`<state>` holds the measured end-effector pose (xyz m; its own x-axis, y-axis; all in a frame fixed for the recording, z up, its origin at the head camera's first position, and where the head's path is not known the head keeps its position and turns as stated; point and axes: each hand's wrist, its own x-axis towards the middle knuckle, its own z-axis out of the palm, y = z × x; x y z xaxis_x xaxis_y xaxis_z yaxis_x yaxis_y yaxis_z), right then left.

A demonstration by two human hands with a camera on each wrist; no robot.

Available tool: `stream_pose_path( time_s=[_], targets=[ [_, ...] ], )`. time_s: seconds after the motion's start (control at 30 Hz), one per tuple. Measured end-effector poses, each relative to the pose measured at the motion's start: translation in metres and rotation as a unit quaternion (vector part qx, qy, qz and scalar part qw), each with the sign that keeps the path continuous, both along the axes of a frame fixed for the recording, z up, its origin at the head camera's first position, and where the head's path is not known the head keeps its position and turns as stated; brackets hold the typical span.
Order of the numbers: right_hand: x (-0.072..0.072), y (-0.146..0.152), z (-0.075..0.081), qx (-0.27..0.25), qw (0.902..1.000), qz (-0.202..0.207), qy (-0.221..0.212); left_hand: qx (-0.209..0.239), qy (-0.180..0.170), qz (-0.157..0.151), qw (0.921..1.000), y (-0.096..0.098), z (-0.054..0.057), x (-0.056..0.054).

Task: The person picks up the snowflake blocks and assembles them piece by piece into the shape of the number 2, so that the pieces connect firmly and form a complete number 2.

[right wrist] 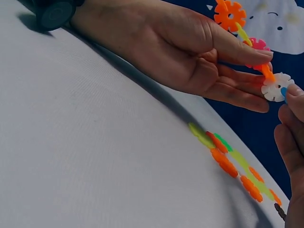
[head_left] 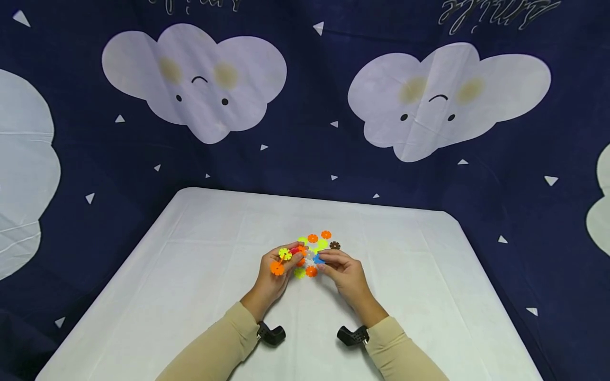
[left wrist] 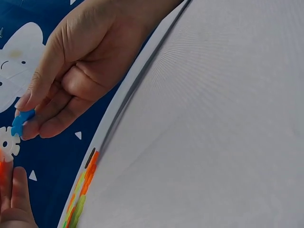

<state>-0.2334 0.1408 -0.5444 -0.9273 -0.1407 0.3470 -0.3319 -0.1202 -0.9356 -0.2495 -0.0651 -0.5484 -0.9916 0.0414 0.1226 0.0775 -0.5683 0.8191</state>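
Note:
My left hand (head_left: 272,274) pinches a chain of joined notched plastic discs between thumb and fingers. In the right wrist view the chain runs from an orange disc (right wrist: 231,17) through a yellow disc (right wrist: 243,34) and a pink disc (right wrist: 259,46) to a white disc (right wrist: 275,88) at its end. A blue notched disc (left wrist: 21,122) is pinched between the thumb and forefinger of my right hand (head_left: 350,274). It meets the edge of the white disc, and the two hands face each other closely above the table.
Loose notched discs lie flat on the white table (head_left: 200,317) around and beyond the hands: several orange discs (head_left: 326,234), lime discs (head_left: 299,273) and a brown disc (head_left: 335,245). A black wrist device (head_left: 271,335) is on each arm. A dark blue cloud-print cloth (head_left: 314,95) hangs behind.

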Motion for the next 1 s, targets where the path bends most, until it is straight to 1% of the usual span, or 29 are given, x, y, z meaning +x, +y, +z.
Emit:
stream_pose_path(
  time_s=[0.13, 0.23, 0.37, 0.5, 0.6, 0.7, 0.8, 0.9, 1.0],
  targets=[
    [0.0, -0.0011, 0.0001, -0.009, 0.9999, -0.005, -0.004, -0.006, 0.007, -0.003, 1.0, -0.0003, 0.0007, 0.0014],
    [-0.0002, -0.0018, -0.0003, -0.02, 0.9997, -0.009, -0.015, -0.013, 0.016, -0.004, 0.9998, -0.0006, 0.0011, 0.0024],
    [0.0001, -0.0019, -0.0015, -0.031, 0.999, -0.014, -0.027, -0.022, 0.049, 0.001, 0.9986, 0.0002, 0.0009, 0.0031],
    [0.0011, -0.0017, -0.0022, -0.038, 0.9985, -0.016, -0.036, -0.017, 0.083, 0.006, 0.9964, 0.0017, -0.0001, 0.0039],
    [0.0017, -0.0021, -0.0028, -0.037, 0.9984, -0.02, -0.037, -0.013, 0.096, 0.005, 0.9953, 0.0021, -0.0005, 0.0049],
    [0.0027, -0.0027, -0.0029, -0.041, 0.9983, -0.019, -0.037, -0.028, 0.104, 0.007, 0.9941, 0.0023, -0.0009, 0.0053],
    [0.0034, -0.0035, -0.003, -0.052, 0.998, -0.012, -0.033, -0.035, 0.104, 0.008, 0.9939, 0.0021, -0.0013, 0.0057],
    [0.003, -0.0041, -0.003, -0.063, 0.9977, -0.001, -0.025, -0.02, 0.101, 0.001, 0.9947, 0.0022, -0.0008, 0.0058],
    [0.003, -0.005, -0.0024, -0.075, 0.9969, 0.015, -0.018, 0.008, 0.096, -0.008, 0.9953, 0.0023, -0.0002, 0.0056]
  ],
)
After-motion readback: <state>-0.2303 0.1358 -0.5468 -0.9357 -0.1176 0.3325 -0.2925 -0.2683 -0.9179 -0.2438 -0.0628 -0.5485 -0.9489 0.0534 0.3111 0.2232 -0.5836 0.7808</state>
